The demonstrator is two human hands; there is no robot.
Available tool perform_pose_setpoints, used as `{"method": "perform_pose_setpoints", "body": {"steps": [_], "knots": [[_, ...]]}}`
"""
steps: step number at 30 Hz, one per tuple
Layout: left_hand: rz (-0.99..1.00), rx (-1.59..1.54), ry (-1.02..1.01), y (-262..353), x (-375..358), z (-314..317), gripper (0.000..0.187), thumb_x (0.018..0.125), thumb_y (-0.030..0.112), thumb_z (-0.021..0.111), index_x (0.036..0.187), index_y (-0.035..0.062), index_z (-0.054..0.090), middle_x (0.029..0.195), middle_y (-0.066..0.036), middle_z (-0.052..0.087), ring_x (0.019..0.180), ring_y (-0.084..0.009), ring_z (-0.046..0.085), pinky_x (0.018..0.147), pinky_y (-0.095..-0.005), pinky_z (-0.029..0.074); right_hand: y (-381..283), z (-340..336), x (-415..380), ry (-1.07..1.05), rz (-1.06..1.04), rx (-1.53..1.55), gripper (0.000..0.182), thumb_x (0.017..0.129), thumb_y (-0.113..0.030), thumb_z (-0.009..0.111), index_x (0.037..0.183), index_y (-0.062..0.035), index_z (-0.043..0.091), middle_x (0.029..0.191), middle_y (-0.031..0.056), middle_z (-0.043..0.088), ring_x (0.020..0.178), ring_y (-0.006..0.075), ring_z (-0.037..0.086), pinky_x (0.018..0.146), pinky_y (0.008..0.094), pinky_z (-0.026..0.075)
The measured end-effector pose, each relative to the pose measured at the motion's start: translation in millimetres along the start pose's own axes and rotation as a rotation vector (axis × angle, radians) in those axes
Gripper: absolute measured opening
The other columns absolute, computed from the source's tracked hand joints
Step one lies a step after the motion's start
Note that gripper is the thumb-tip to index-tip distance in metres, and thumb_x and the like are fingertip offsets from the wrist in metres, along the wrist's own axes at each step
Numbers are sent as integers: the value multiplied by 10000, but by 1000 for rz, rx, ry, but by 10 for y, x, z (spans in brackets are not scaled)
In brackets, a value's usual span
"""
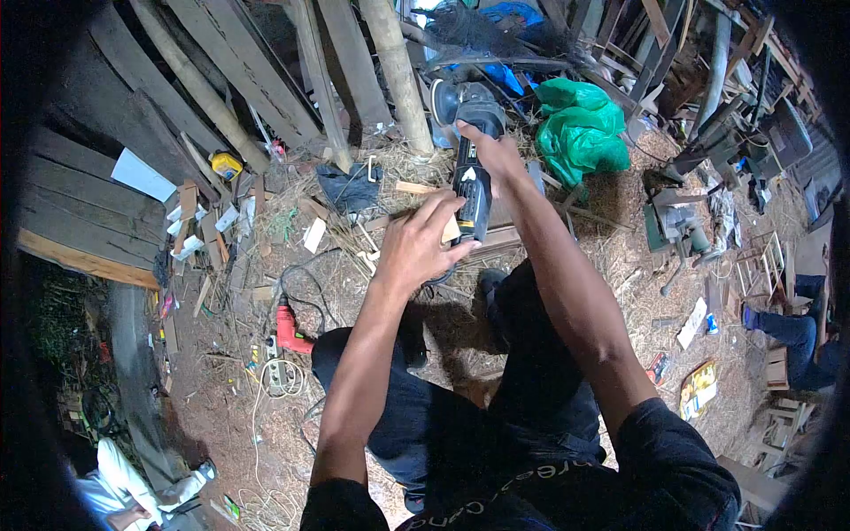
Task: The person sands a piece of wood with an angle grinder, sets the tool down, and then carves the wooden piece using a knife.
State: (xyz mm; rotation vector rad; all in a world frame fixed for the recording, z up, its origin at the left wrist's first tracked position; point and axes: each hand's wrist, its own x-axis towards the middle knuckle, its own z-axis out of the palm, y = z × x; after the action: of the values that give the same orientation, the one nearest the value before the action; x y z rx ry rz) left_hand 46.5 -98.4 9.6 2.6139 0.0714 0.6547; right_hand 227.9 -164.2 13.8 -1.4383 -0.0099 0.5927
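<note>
My right hand (496,155) grips the black angle grinder (472,142) near its head, with the round disc end pointing away from me. My left hand (418,243) is closed around the rear of the grinder's body and also touches a small piece of light wood (450,232) held against it. Both arms reach forward over my dark trousers. The grinder's disc face is partly hidden by its guard.
A wooden post (398,75) and leaning planks (221,84) stand ahead. A green plastic bag (580,128) lies right of the grinder. A red drill (288,329) and a power strip (274,372) lie on the sawdust floor. Other people sit at the right (797,332) and lower left (124,487).
</note>
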Motion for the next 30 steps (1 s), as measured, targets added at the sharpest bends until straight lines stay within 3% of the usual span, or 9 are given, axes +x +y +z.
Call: {"method": "perform_pose_setpoints", "body": {"steps": [3, 11, 14, 16, 19, 22, 25, 28, 30], "knots": [[34, 11, 9, 20, 5, 20, 565, 673, 364, 839, 1123, 92, 631, 1153, -105, 657, 945, -303, 683, 790, -395, 564, 96, -50, 143, -35, -3, 8, 503, 742, -296, 770, 1028, 89, 615, 862, 142, 646, 668, 223, 631, 570, 384, 504], [-13, -64, -59, 36, 44, 20, 584, 661, 337, 853, 1128, 70, 628, 1162, -127, 640, 1027, -287, 660, 876, -401, 531, 36, -128, 51, 9, -13, -38, 521, 743, -320, 772, 1054, 72, 627, 888, 133, 651, 710, 214, 630, 608, 379, 509], [65, -194, 21, -50, 134, -45, 529, 795, 448, 742, 1136, 62, 623, 1101, -114, 626, 903, -243, 657, 810, -358, 519, 155, -145, 219, 33, -51, -41, 520, 738, -350, 782, 984, 77, 616, 790, 119, 631, 627, 216, 628, 563, 372, 519], [-216, -499, -23, -181, 119, -15, 531, 887, 533, 579, 1124, 60, 628, 958, -79, 608, 757, -203, 591, 702, -330, 475, 145, -137, 222, 35, -65, -43, 503, 744, -356, 783, 944, 72, 611, 732, 104, 617, 574, 210, 621, 529, 362, 519], [-571, -557, -164, -273, 83, -107, 665, 985, 613, 287, 1068, 60, 647, 692, 16, 490, 586, -108, 417, 541, -276, 340, 153, -136, 236, -27, -53, 10, 451, 771, -320, 773, 978, 46, 611, 757, 88, 616, 592, 193, 602, 546, 366, 504], [-660, -626, -107, -440, -26, 73, 629, 999, 579, 308, 1063, 52, 645, 678, 39, 456, 574, -78, 386, 526, -254, 325, 197, 19, 260, -100, 28, 163, 420, 797, -288, 761, 1042, 16, 606, 820, 79, 614, 661, 186, 584, 612, 390, 490], [-589, -705, -105, -512, -91, 136, 530, 979, 506, 472, 1136, 17, 605, 853, -20, 583, 745, -102, 524, 683, -276, 445, 149, 228, 144, -124, -12, 66, 413, 817, -302, 749, 1043, 20, 624, 888, 96, 632, 711, 197, 603, 635, 374, 495], [-577, -639, -151, -489, -120, -6, 521, 897, 438, 654, 1130, -24, 599, 978, -83, 656, 911, -159, 580, 850, -320, 464, 192, 458, 46, -241, -47, 77, 410, 834, -309, 731, 1065, 12, 620, 884, 73, 622, 740, 176, 606, 626, 341, 500], [-631, -837, -144, -614, -159, -15, 501, 866, 432, 691, 1062, -25, 624, 900, -61, 653, 827, -130, 579, 760, -294, 471, 118, 599, -155, -291, 37, 106, 436, 840, -316, 723, 1099, 8, 589, 854, 48, 605, 736, 156, 609, 598, 320, 523]]}}
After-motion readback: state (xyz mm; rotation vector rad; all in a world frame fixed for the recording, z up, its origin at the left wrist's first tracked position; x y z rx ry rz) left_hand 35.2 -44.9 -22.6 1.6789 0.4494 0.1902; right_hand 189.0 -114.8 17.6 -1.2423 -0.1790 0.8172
